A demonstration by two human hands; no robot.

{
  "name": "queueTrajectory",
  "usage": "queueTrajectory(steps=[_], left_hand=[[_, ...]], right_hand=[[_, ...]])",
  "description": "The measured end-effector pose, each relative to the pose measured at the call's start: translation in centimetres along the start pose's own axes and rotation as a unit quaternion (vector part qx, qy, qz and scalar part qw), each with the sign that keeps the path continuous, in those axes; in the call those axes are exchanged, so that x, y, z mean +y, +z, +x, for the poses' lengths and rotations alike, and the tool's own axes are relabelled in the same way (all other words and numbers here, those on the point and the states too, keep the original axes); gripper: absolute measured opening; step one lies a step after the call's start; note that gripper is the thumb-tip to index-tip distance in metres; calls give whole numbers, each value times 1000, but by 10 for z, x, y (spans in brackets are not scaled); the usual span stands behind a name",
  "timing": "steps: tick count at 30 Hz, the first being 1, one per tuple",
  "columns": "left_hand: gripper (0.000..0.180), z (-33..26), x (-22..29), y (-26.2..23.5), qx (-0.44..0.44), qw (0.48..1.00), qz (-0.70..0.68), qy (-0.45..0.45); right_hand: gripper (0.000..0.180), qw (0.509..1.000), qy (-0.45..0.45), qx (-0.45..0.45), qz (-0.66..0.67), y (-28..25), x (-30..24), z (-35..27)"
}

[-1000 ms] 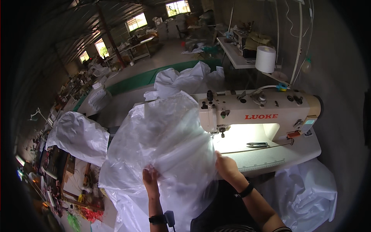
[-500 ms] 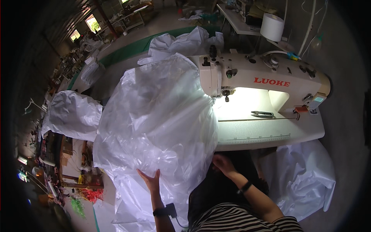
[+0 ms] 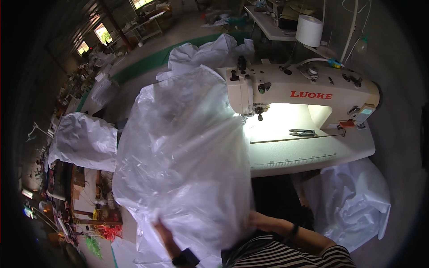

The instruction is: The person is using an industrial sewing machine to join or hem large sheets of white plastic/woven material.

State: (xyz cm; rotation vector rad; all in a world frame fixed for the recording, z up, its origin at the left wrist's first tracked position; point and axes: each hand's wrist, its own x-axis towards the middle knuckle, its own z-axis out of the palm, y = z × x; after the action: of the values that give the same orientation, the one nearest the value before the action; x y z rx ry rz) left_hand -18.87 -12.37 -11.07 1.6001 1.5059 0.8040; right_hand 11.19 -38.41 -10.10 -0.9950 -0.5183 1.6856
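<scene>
A large, thin white plastic sheet (image 3: pixel 183 156) spreads over the left side of the sewing machine (image 3: pixel 304 91) and drapes down toward me. Its right side runs under the lit needle area. At the sheet's lower right edge, my right hand (image 3: pixel 257 219) is closed on the material; its fingertips are partly hidden. Near the lower left part of the sheet is my left hand (image 3: pixel 162 231), smeared by motion, so its grip is unclear. Thread snips (image 3: pixel 302 132) lie on the machine bed, right of the needle.
More white sheeting (image 3: pixel 353 205) hangs at the lower right, with another piece (image 3: pixel 85 140) at the left. A bunched white heap (image 3: pixel 203 53) lies behind the machine. A thread cone (image 3: pixel 309 31) stands at the back right. Red strands (image 3: pixel 109 232) lie at the lower left.
Both hands have come down toward me, the left one also shifting left. The sheet has been drawn nearer and looks smoother, and my right hand now meets its edge.
</scene>
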Motion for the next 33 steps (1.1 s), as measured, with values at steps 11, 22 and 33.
queueTrajectory(steps=[11, 22, 33], left_hand=[[37, -24, 19, -60, 12, 974, -223, -20], [51, -39, 23, -64, 27, 973, -218, -67], [44, -38, 15, -79, 78, 985, -156, 3]], right_hand=[[43, 975, -21, 196, -106, 1, -17, -58], [42, 945, -93, 305, -76, 4, -27, -73], [53, 661, -180, 449, -574, 21, -55, -42]])
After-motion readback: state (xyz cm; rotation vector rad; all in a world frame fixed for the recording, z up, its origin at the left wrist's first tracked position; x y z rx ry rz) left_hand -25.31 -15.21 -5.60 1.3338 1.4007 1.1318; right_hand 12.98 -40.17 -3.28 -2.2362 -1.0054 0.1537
